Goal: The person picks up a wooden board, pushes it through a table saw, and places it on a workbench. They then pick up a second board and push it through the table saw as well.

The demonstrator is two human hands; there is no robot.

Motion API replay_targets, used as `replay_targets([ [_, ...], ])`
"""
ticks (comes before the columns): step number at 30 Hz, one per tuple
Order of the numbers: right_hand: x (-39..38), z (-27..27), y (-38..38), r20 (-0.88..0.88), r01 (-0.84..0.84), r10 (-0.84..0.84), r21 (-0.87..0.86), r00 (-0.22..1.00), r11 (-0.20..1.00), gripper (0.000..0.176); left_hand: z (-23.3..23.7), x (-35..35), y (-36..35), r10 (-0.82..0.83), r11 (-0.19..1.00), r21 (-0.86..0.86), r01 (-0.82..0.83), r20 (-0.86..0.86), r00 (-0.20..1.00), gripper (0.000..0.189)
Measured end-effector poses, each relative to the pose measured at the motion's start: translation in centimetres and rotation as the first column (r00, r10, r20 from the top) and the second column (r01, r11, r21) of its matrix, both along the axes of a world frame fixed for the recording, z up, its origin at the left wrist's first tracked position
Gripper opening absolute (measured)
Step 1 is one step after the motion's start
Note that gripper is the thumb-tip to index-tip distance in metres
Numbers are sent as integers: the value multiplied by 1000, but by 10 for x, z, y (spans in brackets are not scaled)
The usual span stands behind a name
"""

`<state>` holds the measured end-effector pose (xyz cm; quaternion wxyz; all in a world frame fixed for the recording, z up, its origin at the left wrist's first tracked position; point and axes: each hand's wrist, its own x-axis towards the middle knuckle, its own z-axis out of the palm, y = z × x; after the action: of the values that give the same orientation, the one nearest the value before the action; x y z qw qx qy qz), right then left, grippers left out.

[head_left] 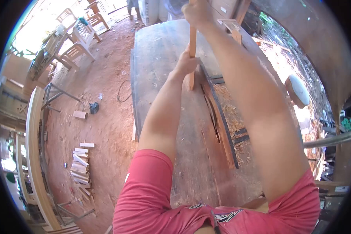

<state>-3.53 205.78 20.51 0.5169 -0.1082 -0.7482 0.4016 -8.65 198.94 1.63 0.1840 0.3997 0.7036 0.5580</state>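
Both arms reach out over a large worn worktable (154, 58). A narrow wooden strip (192, 37) points away from me above it. My left hand (186, 63) is closed around the strip's nearer part, thumb toward the far end. Farther out, my right hand (199, 15) is closed on the strip near the top edge of the view, where the far end is cut off. The strip's near end sticks out below my left hand, beside a long slot (212, 113) in the tabletop. Wood shavings (230, 103) lie to the right of the slot, partly behind my right forearm.
Several cut wood pieces (80, 171) are piled on the dirt floor at left. Long light boards (34, 156) stand on a support there. Plastic chairs (76, 52) are at the far left. A metal pipe (327, 141) juts in at right, and a person's legs (133, 8) show at the back.
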Motion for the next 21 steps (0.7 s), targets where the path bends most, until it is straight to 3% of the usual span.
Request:
replay_targets([
  [1,-3,-7,-13,-82,33,-29,55,996,998,61,-4,4,-18,3,1000,-17,-2,33,999,74],
  [3,0,-8,-50,64,87,-99,179,993,980,66,-9,21,-63,97,994,43,-100,70,993,34],
  [5,14,-8,-105,-17,33,-30,194,999,980,75,-9,46,-118,239,956,179,-235,-1,971,32],
  [6,23,-7,-135,-23,6,-2,172,1000,985,79,-11,51,-148,184,981,54,-184,11,983,35],
  [7,36,-4,-169,56,-12,7,84,998,996,82,-11,64,-179,205,974,89,-206,24,978,36],
  [10,72,7,-255,110,-136,129,59,986,989,82,-33,91,-245,293,941,159,-299,61,954,38],
  [13,82,5,-325,232,-100,85,51,969,994,82,-9,140,-315,322,888,305,-345,125,939,38],
  [15,78,1,-357,176,-144,118,144,977,979,79,26,172,-363,424,886,136,-442,147,894,41],
  [17,99,27,-415,256,-219,206,24,944,975,73,9,173,-390,311,887,241,-393,315,897,44],
  [20,73,20,-460,248,-259,232,79,941,963,62,43,196,-465,367,901,143,-409,250,896,50],
  [21,75,15,-478,243,-319,288,101,926,942,60,56,210,-495,328,912,135,-388,327,886,53],
])
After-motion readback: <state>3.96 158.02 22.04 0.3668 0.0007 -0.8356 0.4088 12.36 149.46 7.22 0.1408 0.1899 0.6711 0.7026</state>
